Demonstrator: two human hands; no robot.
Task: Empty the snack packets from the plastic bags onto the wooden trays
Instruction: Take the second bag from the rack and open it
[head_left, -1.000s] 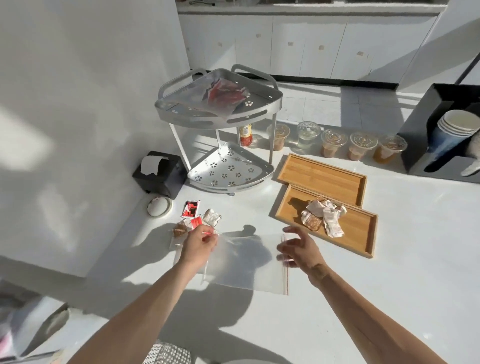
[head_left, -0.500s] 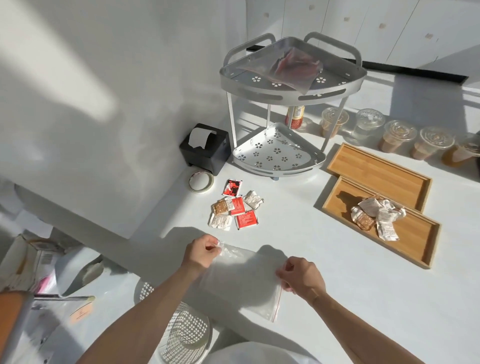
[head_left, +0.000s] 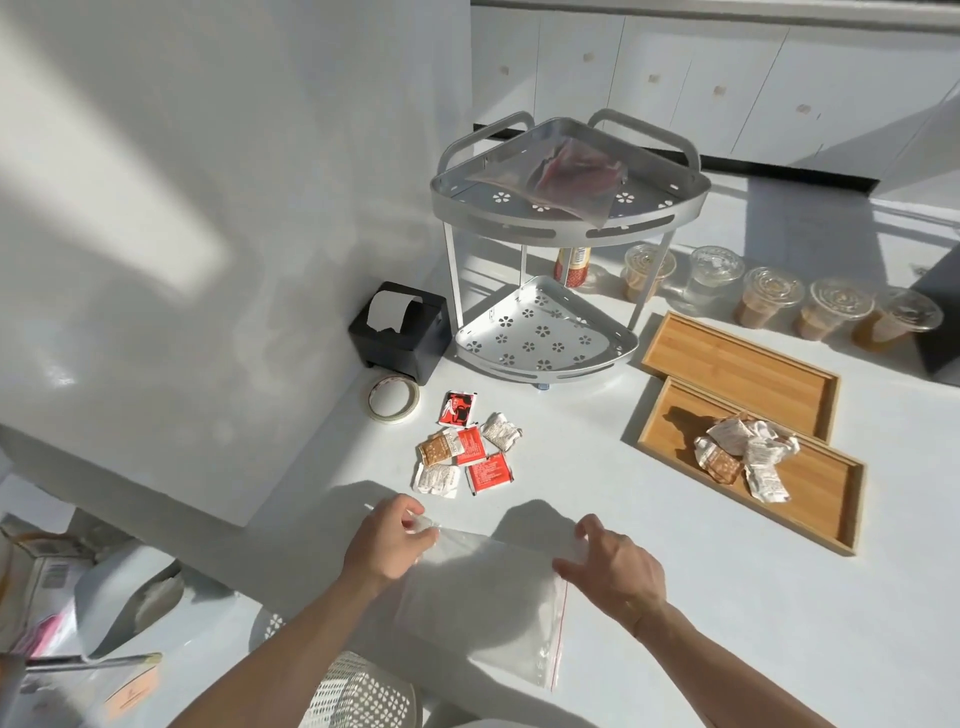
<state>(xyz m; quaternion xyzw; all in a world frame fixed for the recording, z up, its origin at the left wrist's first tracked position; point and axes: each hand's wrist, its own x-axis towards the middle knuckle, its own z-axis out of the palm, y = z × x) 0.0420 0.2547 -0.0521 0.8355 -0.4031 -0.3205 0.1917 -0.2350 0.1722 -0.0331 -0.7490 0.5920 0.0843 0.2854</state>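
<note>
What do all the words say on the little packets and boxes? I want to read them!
None can be read.
Red packets: white print, too small.
White packets on the wooden tray: dark print, blurred.
Bottle behind the rack: label blurred.
Cardboard box: barcode only, digits unreadable.
Empty plastic bag in both hands: no print.

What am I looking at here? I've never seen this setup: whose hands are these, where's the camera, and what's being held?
There is no machine: a person wears a camera on the head, looking down at the hands. The left hand and right hand hold an empty clear plastic bag by its corners over a white counter. Loose snack packets lie on the counter; more packets sit in the near wooden tray. The far wooden tray is bare. Another filled bag lies on the corner rack's top shelf.
</note>
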